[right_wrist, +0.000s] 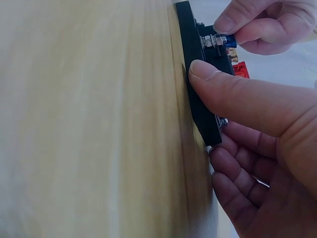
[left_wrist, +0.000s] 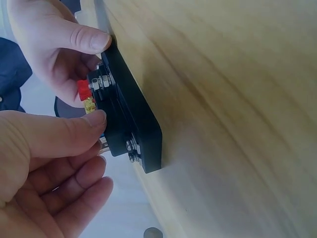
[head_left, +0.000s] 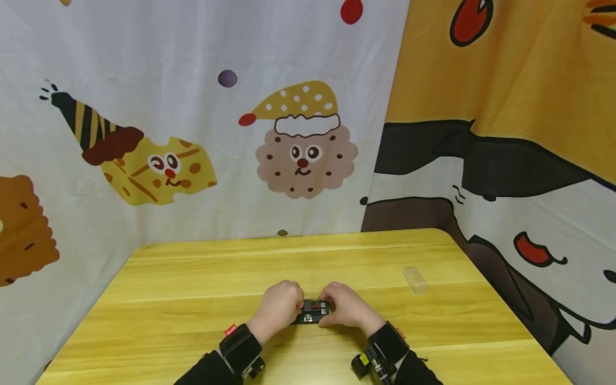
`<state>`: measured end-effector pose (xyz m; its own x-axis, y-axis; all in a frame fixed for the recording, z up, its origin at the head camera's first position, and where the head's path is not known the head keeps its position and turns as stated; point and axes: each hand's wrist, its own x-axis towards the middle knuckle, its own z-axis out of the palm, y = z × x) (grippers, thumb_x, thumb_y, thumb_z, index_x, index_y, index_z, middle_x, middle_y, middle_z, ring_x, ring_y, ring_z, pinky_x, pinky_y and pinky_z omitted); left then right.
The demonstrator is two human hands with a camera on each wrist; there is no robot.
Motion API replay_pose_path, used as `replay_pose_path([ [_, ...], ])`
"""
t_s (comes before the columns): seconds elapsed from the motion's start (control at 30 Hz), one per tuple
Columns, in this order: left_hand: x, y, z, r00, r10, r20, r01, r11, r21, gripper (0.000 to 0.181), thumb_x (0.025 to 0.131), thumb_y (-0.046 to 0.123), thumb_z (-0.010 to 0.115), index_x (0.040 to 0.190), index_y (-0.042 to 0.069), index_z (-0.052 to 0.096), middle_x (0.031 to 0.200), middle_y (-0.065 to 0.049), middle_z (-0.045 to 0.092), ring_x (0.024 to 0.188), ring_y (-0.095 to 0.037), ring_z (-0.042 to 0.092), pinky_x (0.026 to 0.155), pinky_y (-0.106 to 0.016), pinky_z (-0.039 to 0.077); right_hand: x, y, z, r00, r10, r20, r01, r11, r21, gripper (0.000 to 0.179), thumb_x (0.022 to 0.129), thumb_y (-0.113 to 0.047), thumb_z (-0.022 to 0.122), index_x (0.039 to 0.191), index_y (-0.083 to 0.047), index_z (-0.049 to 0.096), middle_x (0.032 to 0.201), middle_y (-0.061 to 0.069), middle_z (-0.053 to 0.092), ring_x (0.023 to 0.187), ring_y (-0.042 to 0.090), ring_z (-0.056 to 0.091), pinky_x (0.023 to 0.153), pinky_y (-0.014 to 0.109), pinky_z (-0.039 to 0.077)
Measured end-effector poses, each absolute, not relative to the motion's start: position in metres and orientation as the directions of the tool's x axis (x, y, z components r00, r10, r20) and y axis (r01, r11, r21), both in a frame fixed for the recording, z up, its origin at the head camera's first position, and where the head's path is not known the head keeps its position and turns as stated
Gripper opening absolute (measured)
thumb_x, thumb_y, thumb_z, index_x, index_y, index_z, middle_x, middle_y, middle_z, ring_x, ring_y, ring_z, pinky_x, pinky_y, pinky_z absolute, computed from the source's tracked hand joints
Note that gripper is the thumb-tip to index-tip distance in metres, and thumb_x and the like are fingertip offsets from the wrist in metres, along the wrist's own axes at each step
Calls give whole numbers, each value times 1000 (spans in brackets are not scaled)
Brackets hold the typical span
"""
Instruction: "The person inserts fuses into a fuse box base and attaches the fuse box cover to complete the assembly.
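Observation:
A small black device (head_left: 313, 310) with a flat rectangular base sits low at the table, between both hands. In the left wrist view its base (left_wrist: 136, 109) carries a raised black block, metal bolts with nuts, a red piece (left_wrist: 84, 90) and a brass-coloured part. My left hand (head_left: 280, 306) pinches the blue cap (right_wrist: 230, 41) at one end of the block between thumb and finger. With thumb on the base and fingers behind it, my right hand (head_left: 347, 306) grips the opposite end.
A clear plastic cover (head_left: 415, 280) lies on the wooden table (head_left: 202, 283), to the right and farther back than the hands. Behind the table hangs a printed curtain (head_left: 192, 107). Both wrists wear black straps with cameras.

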<state>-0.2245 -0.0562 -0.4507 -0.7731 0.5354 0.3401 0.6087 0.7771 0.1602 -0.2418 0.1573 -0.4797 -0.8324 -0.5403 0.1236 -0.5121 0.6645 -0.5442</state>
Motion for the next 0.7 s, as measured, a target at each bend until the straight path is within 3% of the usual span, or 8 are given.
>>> replay_pose_path([
  [0.7, -225, -58, -453, -804, 498, 324, 577, 784, 227, 34, 70, 1, 84, 60, 18, 56, 65, 9, 50, 60, -6, 47, 54, -24, 41, -242, 156, -478, -839, -536, 94, -492, 674, -551, 43, 68, -26, 92, 98, -12, 66, 95, -5, 56, 85, 12, 51, 81, 34, 46],
])
